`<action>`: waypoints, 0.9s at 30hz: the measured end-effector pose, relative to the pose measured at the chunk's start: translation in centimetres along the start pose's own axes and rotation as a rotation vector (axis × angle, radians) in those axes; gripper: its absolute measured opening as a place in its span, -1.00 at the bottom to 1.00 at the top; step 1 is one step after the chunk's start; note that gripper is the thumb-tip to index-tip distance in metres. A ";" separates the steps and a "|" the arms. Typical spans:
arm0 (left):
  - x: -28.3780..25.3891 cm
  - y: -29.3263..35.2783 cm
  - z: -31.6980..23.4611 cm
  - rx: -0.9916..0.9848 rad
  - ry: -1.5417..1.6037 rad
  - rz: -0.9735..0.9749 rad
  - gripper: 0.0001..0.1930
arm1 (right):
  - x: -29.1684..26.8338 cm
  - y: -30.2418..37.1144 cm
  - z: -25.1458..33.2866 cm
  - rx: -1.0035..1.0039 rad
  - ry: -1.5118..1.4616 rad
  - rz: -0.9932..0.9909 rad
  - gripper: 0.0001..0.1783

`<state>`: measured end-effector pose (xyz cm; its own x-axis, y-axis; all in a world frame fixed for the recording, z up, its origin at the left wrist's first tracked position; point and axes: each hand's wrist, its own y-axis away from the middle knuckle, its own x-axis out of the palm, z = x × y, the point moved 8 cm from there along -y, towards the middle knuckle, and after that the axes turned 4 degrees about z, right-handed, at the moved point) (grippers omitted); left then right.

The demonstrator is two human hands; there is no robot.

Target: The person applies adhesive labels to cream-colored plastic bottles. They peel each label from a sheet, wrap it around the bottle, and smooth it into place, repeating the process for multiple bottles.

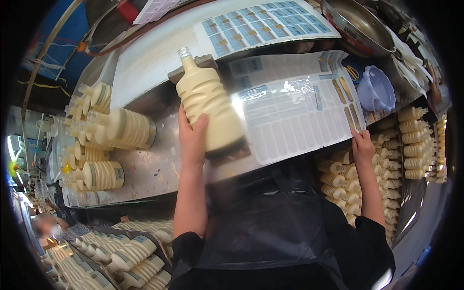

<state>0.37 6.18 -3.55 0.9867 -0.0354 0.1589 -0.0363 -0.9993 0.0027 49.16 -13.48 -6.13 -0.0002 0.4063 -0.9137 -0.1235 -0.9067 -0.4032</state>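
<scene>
Cluttered with bottles and label sheets, a shiny metal worktable (pixel 159 169) is seen from above, with a steel bowl (pixel 357 24) and a pale purple plastic cup (pixel 376 89) at its far right. A cream ribbed bottle (pixel 210 108), uncapped and tilted, is gripped around its lower body by the left hand (pixel 192 137), fingers wrapped behind it and the thumb laid on its front; it is held over the table just beside a clear label sheet (pixel 295 116). The right hand (pixel 362 147) is pressed to that sheet's near right edge, fingertips close together on it. More cream bottles are stacked lying at the table's left (pixel 111 130), and others are packed in a crate (pixel 382 164) to the right.
</scene>
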 end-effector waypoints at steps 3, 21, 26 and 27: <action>0.3 0.2 -0.4 -0.013 0.006 0.006 -0.22 | -0.1 -0.1 0.0 -0.025 -0.003 -0.006 -0.69; 0.0 -0.1 0.4 -0.019 -0.027 -0.012 -0.34 | -1.6 -3.4 5.1 0.002 -0.232 0.275 -0.62; 0.4 -0.1 0.1 0.013 0.013 0.039 -0.35 | 3.1 -7.1 8.6 -0.008 -0.169 0.398 -0.61; 0.5 -0.1 0.0 0.013 0.020 0.045 -0.36 | 4.3 -7.5 8.1 0.092 -0.224 0.474 -0.62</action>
<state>0.86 6.26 -3.51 0.9807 -0.0800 0.1782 -0.0781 -0.9968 -0.0180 42.02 -4.07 -6.62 -0.2875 -0.0226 -0.9575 -0.1448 -0.9872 0.0668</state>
